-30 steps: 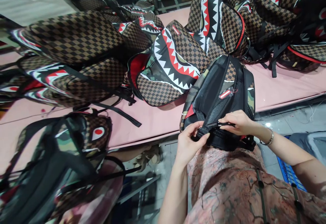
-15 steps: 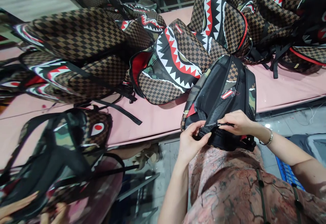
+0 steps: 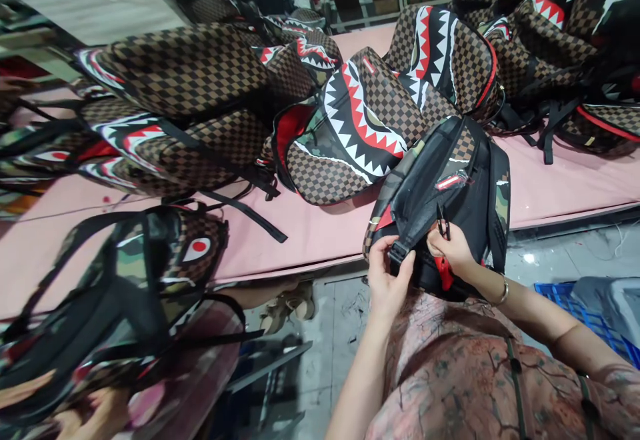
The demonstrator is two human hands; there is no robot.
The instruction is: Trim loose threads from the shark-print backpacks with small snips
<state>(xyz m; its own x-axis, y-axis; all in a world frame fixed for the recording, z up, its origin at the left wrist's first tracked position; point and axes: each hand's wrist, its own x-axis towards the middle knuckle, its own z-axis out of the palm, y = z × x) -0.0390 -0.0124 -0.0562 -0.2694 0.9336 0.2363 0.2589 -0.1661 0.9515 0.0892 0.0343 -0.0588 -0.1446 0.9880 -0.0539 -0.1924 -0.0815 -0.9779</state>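
Note:
A backpack (image 3: 427, 180) leans on the edge of the pink table with its black padded back and straps facing me. My left hand (image 3: 391, 273) pinches the black plastic buckle (image 3: 399, 252) of a shoulder strap between thumb and fingers. Just right of it, my right hand (image 3: 453, 250) is closed around small thread snips (image 3: 443, 221), whose dark points stick up above the fingers. Something red (image 3: 444, 275) shows below that hand; whether it belongs to the snips I cannot tell. A plastic-wrapped red label (image 3: 451, 181) lies on the strap panel.
Checkered backpacks with shark-teeth prints (image 3: 350, 127) lie along the pink table (image 3: 320, 237), and more are stacked at the left (image 3: 175, 70). At lower left a co-worker's hands (image 3: 100, 410) handle another backpack (image 3: 135, 280). A blue crate (image 3: 595, 313) stands at right.
My right hand has turned upward, and the snips now point up from it. The strap piece it pinched is out of its fingers. My left hand stays at the buckle. The view has shifted slightly.

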